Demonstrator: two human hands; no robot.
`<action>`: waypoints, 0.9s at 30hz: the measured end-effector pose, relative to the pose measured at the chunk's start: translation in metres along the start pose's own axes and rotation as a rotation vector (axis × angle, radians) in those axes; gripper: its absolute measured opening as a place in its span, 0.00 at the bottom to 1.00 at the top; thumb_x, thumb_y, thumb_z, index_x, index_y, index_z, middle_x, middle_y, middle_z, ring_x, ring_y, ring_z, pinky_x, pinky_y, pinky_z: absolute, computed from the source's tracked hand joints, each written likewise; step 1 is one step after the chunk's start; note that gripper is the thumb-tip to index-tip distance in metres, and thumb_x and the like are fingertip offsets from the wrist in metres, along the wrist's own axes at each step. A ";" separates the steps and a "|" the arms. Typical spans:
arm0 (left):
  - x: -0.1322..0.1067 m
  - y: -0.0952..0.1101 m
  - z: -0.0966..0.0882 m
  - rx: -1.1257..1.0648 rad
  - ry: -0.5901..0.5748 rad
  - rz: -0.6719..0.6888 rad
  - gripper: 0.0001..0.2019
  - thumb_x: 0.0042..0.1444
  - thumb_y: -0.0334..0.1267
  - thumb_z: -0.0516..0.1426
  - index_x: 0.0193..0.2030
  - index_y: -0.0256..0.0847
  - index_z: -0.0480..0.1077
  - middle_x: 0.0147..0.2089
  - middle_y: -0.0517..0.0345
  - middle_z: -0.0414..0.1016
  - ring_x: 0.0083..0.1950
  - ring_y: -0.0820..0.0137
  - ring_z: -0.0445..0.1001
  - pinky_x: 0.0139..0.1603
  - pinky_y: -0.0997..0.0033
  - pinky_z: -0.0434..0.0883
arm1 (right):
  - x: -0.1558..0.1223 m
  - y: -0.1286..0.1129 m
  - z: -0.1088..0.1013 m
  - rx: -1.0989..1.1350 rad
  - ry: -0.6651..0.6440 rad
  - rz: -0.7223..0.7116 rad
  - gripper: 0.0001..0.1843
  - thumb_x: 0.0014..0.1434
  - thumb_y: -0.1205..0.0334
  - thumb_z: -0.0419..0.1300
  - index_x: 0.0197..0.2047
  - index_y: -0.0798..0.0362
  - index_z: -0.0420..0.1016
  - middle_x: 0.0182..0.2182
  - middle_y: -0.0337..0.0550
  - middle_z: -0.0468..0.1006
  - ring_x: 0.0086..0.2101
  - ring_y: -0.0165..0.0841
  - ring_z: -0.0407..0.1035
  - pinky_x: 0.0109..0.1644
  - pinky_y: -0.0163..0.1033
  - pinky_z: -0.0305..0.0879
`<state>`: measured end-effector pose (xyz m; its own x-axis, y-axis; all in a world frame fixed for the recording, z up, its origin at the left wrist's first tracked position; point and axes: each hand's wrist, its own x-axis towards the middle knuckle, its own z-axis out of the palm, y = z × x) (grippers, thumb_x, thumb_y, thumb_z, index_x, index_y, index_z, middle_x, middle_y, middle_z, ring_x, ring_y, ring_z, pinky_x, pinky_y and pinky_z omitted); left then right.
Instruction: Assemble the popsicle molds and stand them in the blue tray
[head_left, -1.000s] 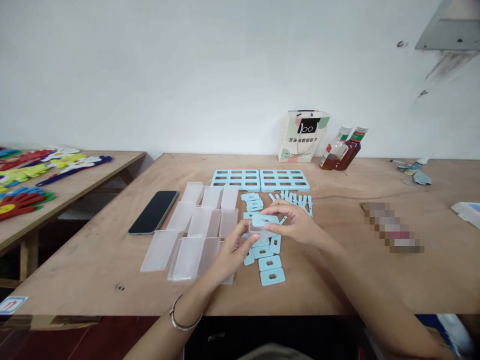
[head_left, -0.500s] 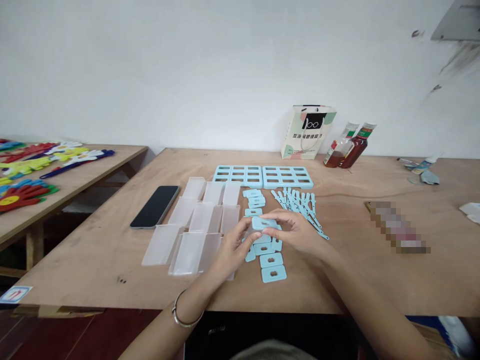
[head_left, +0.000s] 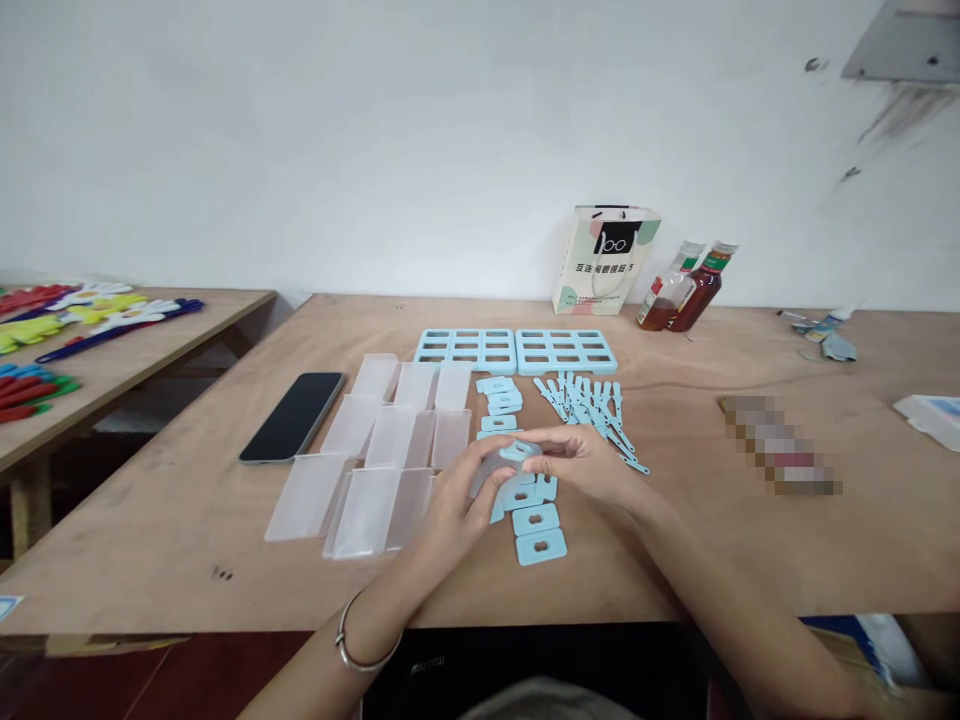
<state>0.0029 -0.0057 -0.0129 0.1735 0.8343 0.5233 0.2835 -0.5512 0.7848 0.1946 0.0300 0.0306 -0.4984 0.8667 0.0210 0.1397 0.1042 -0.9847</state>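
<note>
My left hand (head_left: 456, 500) and my right hand (head_left: 581, 462) meet over the middle of the wooden table (head_left: 750, 540). Together they pinch a translucent plastic cup with a light blue slotted lid (head_left: 517, 452) on its top. Just below the hands lie more blue slotted lids (head_left: 540, 545) in a column. Left of them lie rows of translucent plastic cups (head_left: 390, 440) on their sides. Beyond my right hand lies a fan of thin blue sticks (head_left: 589, 400).
Two blue grid trays (head_left: 516, 350) lie side by side farther back. A black phone (head_left: 292, 415) lies to the left. A paper bag (head_left: 606, 262) and two bottles (head_left: 686, 287) stand by the wall. Colourful hand-shaped clappers (head_left: 82, 315) cover the left side table.
The lid that my right hand held on the cup has been pressed lower, and both hands have closed tighter round the piece. The view shifted slightly.
</note>
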 end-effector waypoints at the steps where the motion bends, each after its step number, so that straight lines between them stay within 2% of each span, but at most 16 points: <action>1: 0.001 0.000 -0.001 -0.014 0.025 -0.021 0.11 0.63 0.37 0.54 0.52 0.46 0.67 0.50 0.53 0.74 0.50 0.65 0.73 0.50 0.65 0.69 | 0.000 -0.001 -0.006 -0.021 0.054 -0.026 0.22 0.49 0.51 0.67 0.49 0.43 0.78 0.47 0.39 0.80 0.48 0.39 0.74 0.52 0.46 0.70; 3: 0.002 0.001 -0.004 -0.044 0.068 -0.054 0.10 0.62 0.38 0.54 0.51 0.45 0.67 0.47 0.53 0.75 0.47 0.66 0.74 0.45 0.67 0.70 | 0.001 -0.001 -0.028 -0.094 0.254 -0.078 0.20 0.52 0.49 0.65 0.47 0.44 0.78 0.48 0.40 0.79 0.48 0.38 0.72 0.52 0.45 0.69; 4: 0.003 0.002 -0.005 -0.061 0.087 -0.064 0.10 0.62 0.39 0.55 0.50 0.45 0.67 0.46 0.53 0.75 0.45 0.66 0.74 0.43 0.68 0.70 | 0.002 0.002 -0.042 -0.139 0.412 -0.104 0.18 0.54 0.48 0.62 0.45 0.46 0.78 0.46 0.41 0.80 0.46 0.36 0.73 0.51 0.43 0.68; 5: 0.003 0.003 -0.005 -0.082 0.101 -0.073 0.10 0.62 0.39 0.55 0.49 0.44 0.67 0.45 0.54 0.75 0.44 0.67 0.74 0.41 0.69 0.70 | 0.002 0.006 -0.057 -0.175 0.539 -0.116 0.17 0.55 0.46 0.60 0.41 0.49 0.78 0.42 0.43 0.81 0.43 0.36 0.74 0.48 0.42 0.69; 6: 0.004 0.004 -0.006 -0.104 0.109 -0.082 0.10 0.61 0.39 0.55 0.49 0.44 0.67 0.43 0.54 0.75 0.42 0.68 0.74 0.39 0.70 0.70 | 0.003 0.012 -0.071 -0.240 0.603 -0.099 0.18 0.55 0.45 0.59 0.37 0.52 0.77 0.35 0.43 0.81 0.37 0.35 0.74 0.44 0.41 0.69; 8: 0.005 0.006 -0.006 -0.142 0.114 -0.101 0.09 0.61 0.40 0.56 0.47 0.44 0.66 0.41 0.56 0.75 0.39 0.69 0.74 0.37 0.71 0.70 | 0.004 0.027 -0.093 -0.432 0.608 -0.001 0.18 0.55 0.46 0.58 0.32 0.53 0.74 0.27 0.42 0.78 0.30 0.33 0.71 0.36 0.39 0.66; 10: 0.005 0.008 -0.005 -0.154 0.109 -0.117 0.09 0.61 0.40 0.56 0.47 0.44 0.66 0.37 0.57 0.74 0.37 0.70 0.73 0.35 0.71 0.70 | 0.005 0.042 -0.104 -0.618 0.557 0.112 0.16 0.53 0.47 0.59 0.30 0.53 0.72 0.26 0.41 0.76 0.28 0.33 0.69 0.32 0.37 0.63; 12: 0.004 0.008 -0.003 -0.166 0.095 -0.122 0.10 0.61 0.40 0.56 0.47 0.44 0.66 0.38 0.56 0.74 0.37 0.69 0.73 0.36 0.71 0.70 | 0.007 0.053 -0.106 -0.775 0.509 0.204 0.15 0.51 0.48 0.61 0.30 0.52 0.71 0.27 0.41 0.76 0.29 0.34 0.69 0.30 0.36 0.59; 15: 0.004 0.006 -0.002 -0.213 0.050 -0.134 0.13 0.61 0.41 0.56 0.52 0.45 0.65 0.44 0.53 0.73 0.43 0.66 0.72 0.42 0.67 0.71 | 0.010 0.060 -0.102 -0.906 0.462 0.284 0.14 0.50 0.50 0.62 0.33 0.52 0.71 0.27 0.42 0.75 0.28 0.34 0.68 0.29 0.36 0.56; 19: 0.003 0.005 -0.002 -0.261 -0.005 -0.163 0.18 0.61 0.41 0.56 0.57 0.47 0.62 0.50 0.51 0.71 0.48 0.63 0.72 0.46 0.63 0.71 | 0.015 0.060 -0.102 -0.927 0.424 0.317 0.08 0.50 0.57 0.60 0.29 0.53 0.71 0.27 0.42 0.76 0.29 0.34 0.68 0.29 0.35 0.56; 23: 0.005 0.008 -0.002 -0.306 0.009 -0.195 0.19 0.60 0.43 0.57 0.57 0.45 0.62 0.47 0.51 0.73 0.49 0.62 0.73 0.45 0.62 0.72 | 0.013 0.058 -0.105 -0.836 0.430 0.286 0.06 0.50 0.60 0.58 0.25 0.53 0.70 0.25 0.41 0.76 0.28 0.34 0.68 0.30 0.36 0.58; 27: 0.008 0.012 -0.002 -0.364 -0.029 -0.237 0.22 0.58 0.44 0.59 0.58 0.44 0.61 0.46 0.51 0.75 0.50 0.61 0.74 0.50 0.60 0.71 | 0.010 0.048 -0.104 -0.605 0.594 0.105 0.10 0.51 0.54 0.59 0.28 0.52 0.72 0.25 0.41 0.76 0.28 0.33 0.68 0.32 0.37 0.62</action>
<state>0.0053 -0.0055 0.0012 0.1717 0.9355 0.3088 -0.0317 -0.3080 0.9508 0.2855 0.0941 0.0017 0.0503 0.9807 0.1887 0.6769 0.1055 -0.7285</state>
